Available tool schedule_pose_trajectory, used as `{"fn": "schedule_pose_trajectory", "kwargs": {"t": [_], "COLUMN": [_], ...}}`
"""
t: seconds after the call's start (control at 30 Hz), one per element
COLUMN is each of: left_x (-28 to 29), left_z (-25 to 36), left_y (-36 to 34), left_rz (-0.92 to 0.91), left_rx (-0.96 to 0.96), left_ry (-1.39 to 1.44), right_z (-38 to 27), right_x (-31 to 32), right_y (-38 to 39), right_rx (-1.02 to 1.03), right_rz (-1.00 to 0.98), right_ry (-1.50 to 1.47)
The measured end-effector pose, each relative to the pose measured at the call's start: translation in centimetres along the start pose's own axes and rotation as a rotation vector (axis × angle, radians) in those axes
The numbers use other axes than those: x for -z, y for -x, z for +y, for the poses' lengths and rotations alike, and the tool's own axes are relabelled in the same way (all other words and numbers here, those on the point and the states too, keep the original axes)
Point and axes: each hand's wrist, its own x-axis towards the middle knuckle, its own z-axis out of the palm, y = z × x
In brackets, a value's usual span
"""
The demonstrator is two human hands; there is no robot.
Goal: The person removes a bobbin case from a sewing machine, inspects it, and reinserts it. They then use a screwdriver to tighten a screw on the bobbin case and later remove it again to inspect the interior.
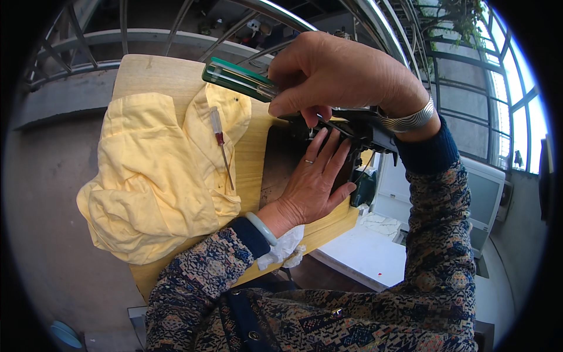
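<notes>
My right hand [337, 73] is closed around a screwdriver [237, 79] with a long green and clear handle that juts out to the left. Most of its shaft is hidden by my fingers. Just below, a black metal machine part [366, 138] with small rods and fittings lies across the right of the wooden board; I cannot tell its exact kind. On its near side my left hand [311, 182] rests with fingers stretched out, their tips touching the metal near the right fingertips. Another screwdriver [219, 138], clear and red-handled, lies on a crumpled yellow cloth [155, 182].
Under the hands is a dark, stained flat surface [278, 176] on the wooden tabletop [250, 170]. White crumpled tissue [281, 247] sits at its near edge. Metal railings [275, 14] run along the far side. A white surface [358, 252] stands at the right.
</notes>
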Motion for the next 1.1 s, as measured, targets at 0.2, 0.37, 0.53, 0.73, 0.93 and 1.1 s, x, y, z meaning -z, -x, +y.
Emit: {"fn": "schedule_pose_trajectory", "kwargs": {"t": [0.2, 0.37, 0.53, 0.73, 0.93, 1.1], "left_x": [0.0, 0.1, 0.1, 0.0, 0.0, -0.1], "left_z": [0.0, 0.0, 0.0, -0.1, 0.0, 0.0], "left_y": [0.0, 0.0, 0.0, 0.0, 0.0, 0.0], "left_rz": [-0.003, -0.001, -0.013, -0.017, -0.001, 0.01], "left_rx": [0.005, 0.006, 0.011, 0.008, 0.01, 0.002], "left_ry": [0.015, 0.028, 0.027, 0.02, 0.027, 0.021], "right_z": [-0.7, -0.7, 0.0, 0.5, 0.5, 0.7], "right_x": [-0.5, 0.0, 0.1, -0.4, 0.1, 0.5], "right_y": [-0.1, 0.1, -0.2, -0.5, 0.8, 0.9], "right_rx": [-0.067, -0.084, -0.021, 0.11, 0.084, 0.093], "right_rz": [0.037, -0.007, -0.048, 0.002, 0.078, 0.064], "right_ry": [0.01, 0.061, -0.008, 0.041, -0.034, -0.053]}}
